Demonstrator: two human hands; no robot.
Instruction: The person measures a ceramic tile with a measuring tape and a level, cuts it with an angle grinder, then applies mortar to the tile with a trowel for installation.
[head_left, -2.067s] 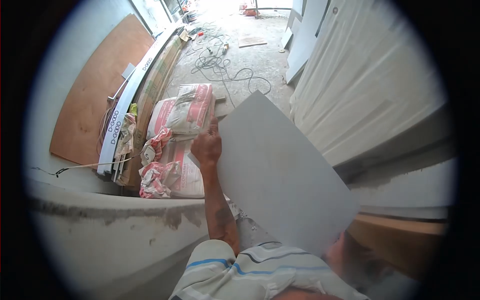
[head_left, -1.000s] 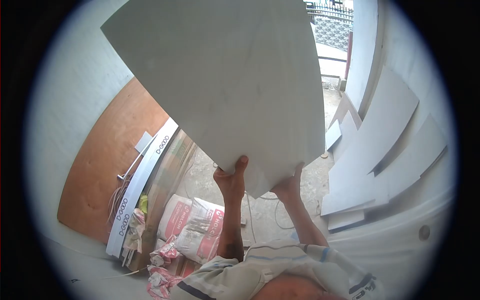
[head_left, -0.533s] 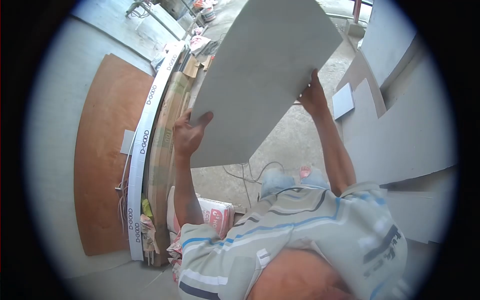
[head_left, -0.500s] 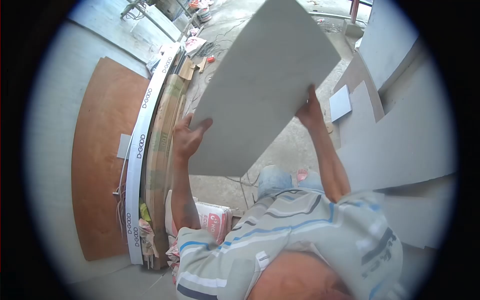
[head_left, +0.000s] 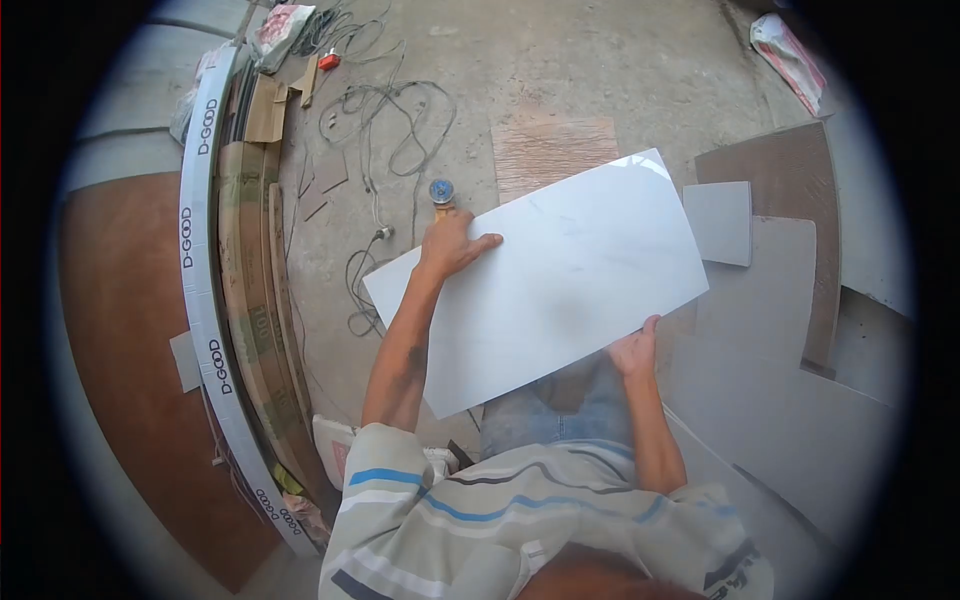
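Observation:
A large, glossy white tile [head_left: 560, 270] lies slanted across the front of my body, held in both hands. My left hand [head_left: 450, 243] grips its far edge toward the left, thumb on the upper face and fingers reaching over the edge. At the near edge, toward the right, my right hand [head_left: 632, 350] holds the tile with the thumb up along the rim; its other fingers are partly hidden underneath. Just beyond my left hand is a tool with a round blue head [head_left: 441, 190], its lower part covered by the hand.
Grey cables [head_left: 410, 130] are looped on the concrete floor. A textured brown sheet [head_left: 555, 150] lies beyond the tile. Large panels [head_left: 740, 300] and a small white piece [head_left: 717, 222] are at right. Long D-GOOD boxes [head_left: 205, 230] and a brown board [head_left: 110, 330] line the left.
The tile has come down from a raised, upright tilt to a flatter, sideways position. My right hand has moved down to the near edge. The view has tipped further toward the floor.

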